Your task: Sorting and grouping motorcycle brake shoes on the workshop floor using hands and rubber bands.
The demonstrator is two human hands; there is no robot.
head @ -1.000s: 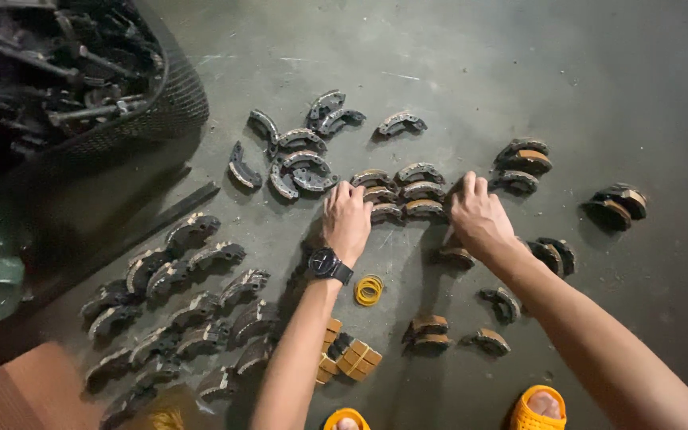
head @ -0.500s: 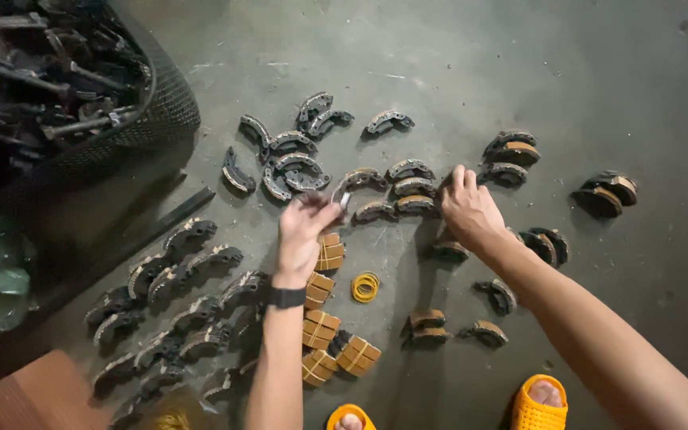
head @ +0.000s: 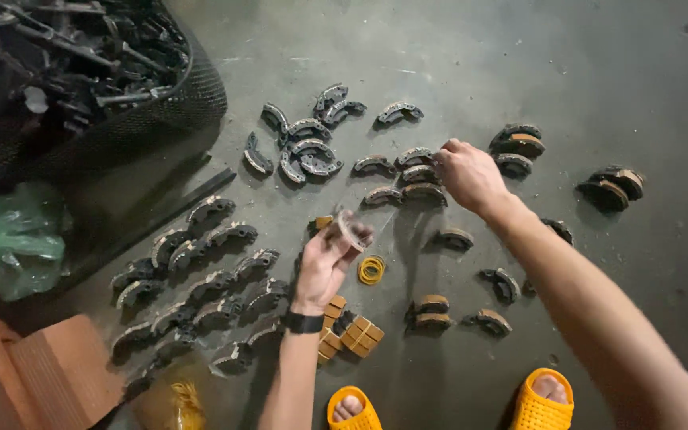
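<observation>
- My left hand held a curved brake shoe pinched in its fingers, raised above the concrete floor, just left of the yellow rubber bands.
- My right hand reached far, fingers curled onto the row of shoes; whether it gripped one, I couldn't tell.
- Tan pads lay near, beside my orange sandals.
- A mesh basket of parts sat far left.

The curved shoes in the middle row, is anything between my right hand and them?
Nothing visible: the right hand is already at the row, fingertips on the curved shoes. The left hand holds a separate piece nearer.
</observation>
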